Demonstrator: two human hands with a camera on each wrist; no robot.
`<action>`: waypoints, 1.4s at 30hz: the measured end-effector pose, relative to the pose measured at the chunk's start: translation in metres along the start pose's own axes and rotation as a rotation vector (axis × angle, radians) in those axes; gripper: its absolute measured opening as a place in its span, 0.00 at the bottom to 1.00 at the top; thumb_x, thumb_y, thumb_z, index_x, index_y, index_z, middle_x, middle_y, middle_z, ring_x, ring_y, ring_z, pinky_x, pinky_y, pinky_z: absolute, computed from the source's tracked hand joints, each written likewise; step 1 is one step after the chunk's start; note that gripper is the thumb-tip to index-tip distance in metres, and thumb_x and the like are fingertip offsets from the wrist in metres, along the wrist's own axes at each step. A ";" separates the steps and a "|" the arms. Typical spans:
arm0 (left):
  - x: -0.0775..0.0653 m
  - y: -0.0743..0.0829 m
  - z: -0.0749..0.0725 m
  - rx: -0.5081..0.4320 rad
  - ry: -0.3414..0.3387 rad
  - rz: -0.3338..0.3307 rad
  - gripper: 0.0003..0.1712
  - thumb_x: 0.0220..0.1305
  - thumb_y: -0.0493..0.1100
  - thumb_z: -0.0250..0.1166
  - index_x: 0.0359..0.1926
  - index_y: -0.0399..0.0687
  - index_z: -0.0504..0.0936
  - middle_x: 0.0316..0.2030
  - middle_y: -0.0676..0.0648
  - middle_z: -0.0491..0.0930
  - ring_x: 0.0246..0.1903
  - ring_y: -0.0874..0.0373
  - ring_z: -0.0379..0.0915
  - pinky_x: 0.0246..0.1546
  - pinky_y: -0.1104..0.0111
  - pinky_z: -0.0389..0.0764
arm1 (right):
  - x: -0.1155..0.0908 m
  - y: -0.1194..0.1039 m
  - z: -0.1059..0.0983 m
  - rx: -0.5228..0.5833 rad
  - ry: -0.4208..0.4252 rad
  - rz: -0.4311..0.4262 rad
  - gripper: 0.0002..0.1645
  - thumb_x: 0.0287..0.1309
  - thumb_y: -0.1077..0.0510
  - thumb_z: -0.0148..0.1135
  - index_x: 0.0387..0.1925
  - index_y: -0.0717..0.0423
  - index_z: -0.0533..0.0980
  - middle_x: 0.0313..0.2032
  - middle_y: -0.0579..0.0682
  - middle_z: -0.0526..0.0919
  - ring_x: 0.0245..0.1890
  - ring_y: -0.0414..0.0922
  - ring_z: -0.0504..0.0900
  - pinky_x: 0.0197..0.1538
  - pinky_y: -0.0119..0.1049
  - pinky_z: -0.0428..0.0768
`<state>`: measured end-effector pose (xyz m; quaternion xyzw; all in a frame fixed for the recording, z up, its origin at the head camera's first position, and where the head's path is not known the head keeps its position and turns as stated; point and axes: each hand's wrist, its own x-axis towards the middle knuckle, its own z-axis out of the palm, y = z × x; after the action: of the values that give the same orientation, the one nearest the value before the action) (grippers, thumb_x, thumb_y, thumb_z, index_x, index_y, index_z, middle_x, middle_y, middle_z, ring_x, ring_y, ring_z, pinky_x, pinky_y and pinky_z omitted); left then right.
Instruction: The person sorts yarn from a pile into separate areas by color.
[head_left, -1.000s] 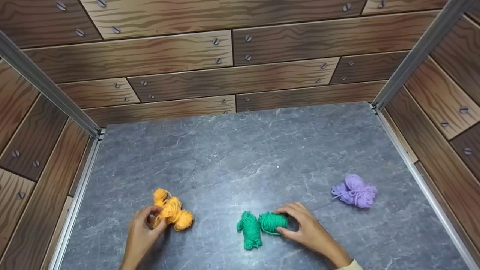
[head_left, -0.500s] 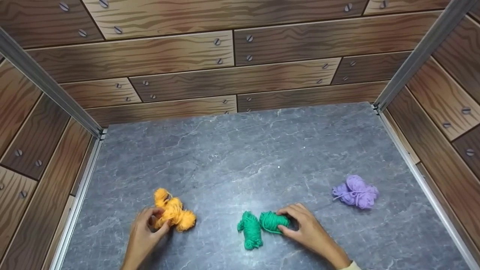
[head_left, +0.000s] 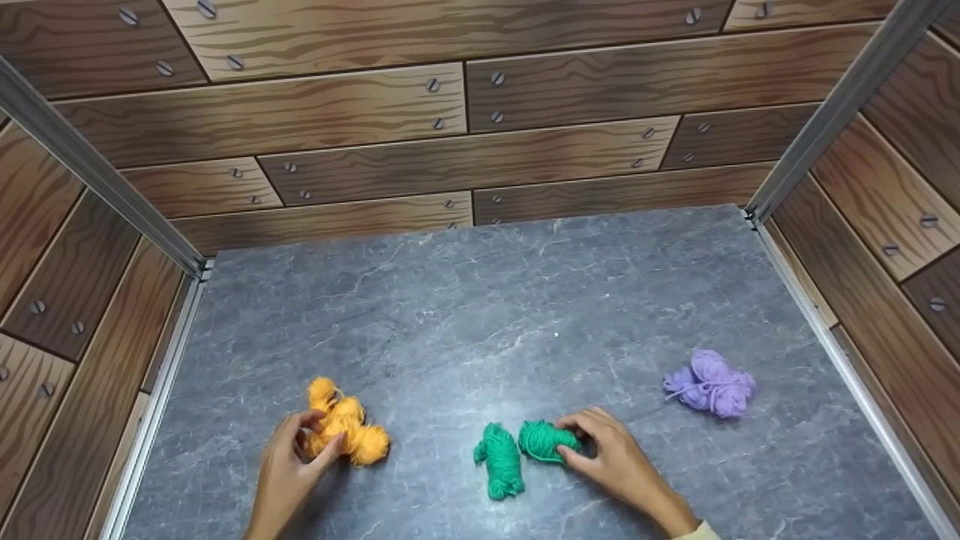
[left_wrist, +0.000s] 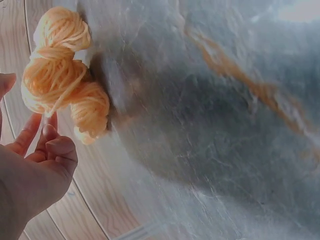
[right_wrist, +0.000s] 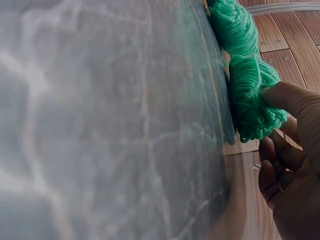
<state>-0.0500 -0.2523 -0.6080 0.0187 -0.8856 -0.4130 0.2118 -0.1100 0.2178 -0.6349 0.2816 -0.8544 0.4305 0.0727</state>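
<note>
A bundle of orange yarn, made of several small lumps, lies at the front left. My left hand is beside it, fingers touching its near left side. In the left wrist view the thumb stands off the orange yarn, while the fingertips meet its lower edge. Toward the front middle, my right hand pinches the right end of a green yarn skein between thumb and fingers. A second green skein lies upright just left of it.
A purple yarn bundle lies on the right side of the grey marbled tabletop. Wood-patterned walls enclose the back and sides, with metal rails along the side edges.
The left thumb has eased off the orange yarn, whose lower lump has settled slightly forward. The right hand and green skeins have barely moved.
</note>
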 end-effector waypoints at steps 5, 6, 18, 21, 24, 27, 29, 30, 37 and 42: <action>0.001 0.000 0.004 -0.017 0.014 0.032 0.24 0.55 0.31 0.83 0.51 0.36 0.84 0.38 0.49 0.80 0.29 0.55 0.70 0.30 0.73 0.68 | 0.000 -0.002 0.000 0.009 0.012 0.019 0.21 0.57 0.65 0.83 0.49 0.46 0.86 0.42 0.36 0.85 0.39 0.40 0.80 0.42 0.37 0.82; 0.001 0.000 0.004 -0.019 0.016 0.037 0.24 0.55 0.31 0.83 0.51 0.36 0.84 0.38 0.48 0.80 0.29 0.55 0.70 0.30 0.73 0.68 | 0.000 -0.002 0.000 0.011 0.014 0.020 0.21 0.57 0.65 0.83 0.49 0.46 0.86 0.42 0.36 0.85 0.39 0.40 0.80 0.41 0.37 0.82; 0.008 0.013 0.003 0.017 0.089 0.053 0.22 0.57 0.29 0.80 0.51 0.35 0.84 0.43 0.42 0.82 0.35 0.51 0.69 0.38 0.68 0.69 | 0.002 0.001 0.002 0.015 0.075 -0.010 0.22 0.54 0.68 0.83 0.46 0.46 0.86 0.40 0.36 0.84 0.36 0.39 0.78 0.38 0.33 0.78; 0.011 0.019 0.006 -0.003 0.113 0.114 0.23 0.55 0.29 0.80 0.52 0.34 0.84 0.43 0.42 0.83 0.35 0.50 0.69 0.39 0.69 0.68 | 0.003 0.000 0.003 0.012 0.082 0.005 0.21 0.54 0.69 0.82 0.46 0.46 0.86 0.38 0.34 0.83 0.35 0.39 0.78 0.36 0.34 0.78; 0.014 0.026 0.012 -0.040 0.119 0.171 0.23 0.53 0.28 0.80 0.51 0.34 0.85 0.42 0.41 0.84 0.35 0.49 0.71 0.40 0.68 0.69 | 0.005 0.000 0.003 0.010 0.095 0.021 0.21 0.54 0.69 0.82 0.46 0.47 0.86 0.36 0.33 0.81 0.33 0.40 0.77 0.35 0.34 0.77; 0.017 0.034 0.020 -0.085 0.097 0.196 0.23 0.53 0.28 0.80 0.51 0.36 0.85 0.42 0.40 0.84 0.36 0.48 0.73 0.40 0.68 0.72 | 0.007 0.001 0.003 0.000 0.117 0.026 0.21 0.53 0.70 0.82 0.46 0.49 0.87 0.35 0.33 0.80 0.32 0.41 0.77 0.35 0.34 0.76; 0.017 0.039 0.025 -0.111 0.077 0.197 0.23 0.54 0.28 0.80 0.51 0.37 0.85 0.42 0.42 0.84 0.37 0.48 0.73 0.41 0.69 0.72 | 0.008 0.000 0.003 -0.009 0.132 0.027 0.22 0.52 0.71 0.82 0.46 0.50 0.86 0.36 0.33 0.81 0.33 0.41 0.77 0.36 0.34 0.76; 0.017 0.041 0.028 -0.118 0.070 0.196 0.23 0.54 0.29 0.80 0.51 0.37 0.85 0.43 0.43 0.84 0.37 0.48 0.73 0.41 0.69 0.72 | 0.009 0.000 0.004 -0.012 0.137 0.029 0.22 0.52 0.71 0.82 0.45 0.50 0.86 0.36 0.33 0.81 0.33 0.41 0.77 0.36 0.34 0.75; 0.021 0.054 0.046 -0.175 0.053 0.258 0.23 0.52 0.28 0.81 0.51 0.38 0.86 0.39 0.49 0.82 0.32 0.54 0.72 0.34 0.67 0.72 | 0.020 -0.004 0.003 0.000 0.176 0.060 0.20 0.54 0.71 0.81 0.47 0.54 0.86 0.38 0.36 0.82 0.34 0.41 0.79 0.36 0.36 0.78; 0.017 0.063 0.063 -0.214 0.035 0.282 0.24 0.52 0.28 0.81 0.50 0.40 0.86 0.35 0.48 0.83 0.31 0.63 0.70 0.30 0.67 0.72 | 0.032 -0.006 0.000 -0.009 0.213 0.062 0.21 0.55 0.70 0.81 0.49 0.53 0.86 0.39 0.36 0.83 0.33 0.38 0.77 0.36 0.34 0.77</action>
<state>-0.0813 -0.1686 -0.5915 -0.1213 -0.8265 -0.4707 0.2839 -0.1334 0.2013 -0.6188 0.2074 -0.8521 0.4561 0.1512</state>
